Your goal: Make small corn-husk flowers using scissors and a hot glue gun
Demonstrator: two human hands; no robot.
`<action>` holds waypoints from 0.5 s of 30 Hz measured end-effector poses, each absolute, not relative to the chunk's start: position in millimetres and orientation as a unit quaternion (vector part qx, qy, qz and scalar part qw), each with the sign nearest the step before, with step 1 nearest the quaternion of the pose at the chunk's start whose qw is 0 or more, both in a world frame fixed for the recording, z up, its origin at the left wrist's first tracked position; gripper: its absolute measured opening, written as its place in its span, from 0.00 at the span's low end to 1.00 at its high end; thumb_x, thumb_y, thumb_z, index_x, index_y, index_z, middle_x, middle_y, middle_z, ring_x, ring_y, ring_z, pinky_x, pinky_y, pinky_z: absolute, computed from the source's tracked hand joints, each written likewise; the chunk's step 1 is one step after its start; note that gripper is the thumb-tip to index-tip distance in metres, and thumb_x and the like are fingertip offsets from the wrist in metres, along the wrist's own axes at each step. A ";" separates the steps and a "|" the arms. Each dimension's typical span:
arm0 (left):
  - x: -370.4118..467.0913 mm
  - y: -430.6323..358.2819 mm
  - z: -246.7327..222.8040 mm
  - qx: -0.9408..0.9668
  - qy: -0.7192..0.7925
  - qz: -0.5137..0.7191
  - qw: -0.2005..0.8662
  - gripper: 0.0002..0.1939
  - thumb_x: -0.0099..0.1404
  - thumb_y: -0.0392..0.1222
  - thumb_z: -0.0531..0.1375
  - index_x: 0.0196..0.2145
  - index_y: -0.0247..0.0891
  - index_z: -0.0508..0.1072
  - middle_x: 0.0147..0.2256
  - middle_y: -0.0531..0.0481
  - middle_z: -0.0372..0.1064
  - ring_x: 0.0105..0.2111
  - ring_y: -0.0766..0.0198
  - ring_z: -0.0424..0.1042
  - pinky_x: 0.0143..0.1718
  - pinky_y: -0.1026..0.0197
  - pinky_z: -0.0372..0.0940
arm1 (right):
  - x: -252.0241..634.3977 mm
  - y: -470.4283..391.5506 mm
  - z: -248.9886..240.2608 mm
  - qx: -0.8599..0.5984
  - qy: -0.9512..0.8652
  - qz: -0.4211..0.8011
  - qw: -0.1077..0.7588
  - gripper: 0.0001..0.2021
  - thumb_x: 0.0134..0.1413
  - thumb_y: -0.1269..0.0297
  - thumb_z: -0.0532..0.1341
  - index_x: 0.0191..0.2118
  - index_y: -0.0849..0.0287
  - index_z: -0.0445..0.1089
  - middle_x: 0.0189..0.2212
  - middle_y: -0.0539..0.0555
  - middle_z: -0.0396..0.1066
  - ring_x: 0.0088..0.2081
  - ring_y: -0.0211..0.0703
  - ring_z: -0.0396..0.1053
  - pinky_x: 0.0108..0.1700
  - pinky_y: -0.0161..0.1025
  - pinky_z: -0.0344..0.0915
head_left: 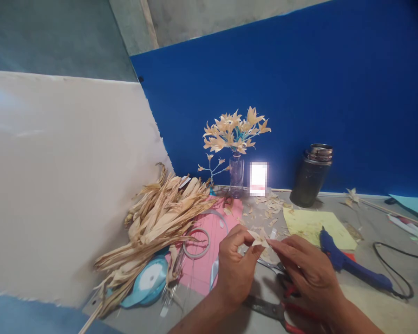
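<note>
Cream husk flower point(260, 238) between fingertips point(250, 239)

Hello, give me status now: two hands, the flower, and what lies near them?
Both hands: left and right, pinching pale flower. Scissors under hands, close. Blue glue gun right of right hand, on table.

One vase point(236, 177) and one bottle point(310, 178) stood along the tabletop's point(367, 220) back edge, one glue gun point(350, 265), two red-handled tools point(264, 307) lay nearer

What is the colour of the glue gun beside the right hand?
Dark blue, clearest in the head view.
</note>
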State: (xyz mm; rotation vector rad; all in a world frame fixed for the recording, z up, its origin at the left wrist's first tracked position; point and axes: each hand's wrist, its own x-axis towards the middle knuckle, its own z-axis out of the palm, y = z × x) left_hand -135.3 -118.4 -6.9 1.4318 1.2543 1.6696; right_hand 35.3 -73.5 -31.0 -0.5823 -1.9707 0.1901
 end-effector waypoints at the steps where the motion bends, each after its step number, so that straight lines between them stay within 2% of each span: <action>1: -135.3 -118.4 -6.7 0.540 0.472 0.629 0.300 0.09 0.57 0.30 0.62 0.23 0.38 0.67 0.27 0.53 0.60 0.31 0.63 0.62 0.35 0.62 0.57 | 35.5 -73.5 -31.0 -0.243 -0.819 0.079 0.514 0.18 0.61 0.75 0.57 0.49 0.50 0.78 0.26 0.52 0.72 0.26 0.39 0.69 0.25 0.32 0.65; 15: -135.7 -118.4 -6.9 0.569 0.440 0.623 0.308 0.08 0.56 0.27 0.61 0.25 0.37 0.75 0.28 0.50 0.66 0.31 0.62 0.65 0.34 0.61 0.59 | 34.5 -75.4 -31.3 -0.252 -0.810 0.075 0.524 0.16 0.61 0.75 0.58 0.48 0.52 0.79 0.26 0.51 0.71 0.25 0.38 0.69 0.26 0.33 0.65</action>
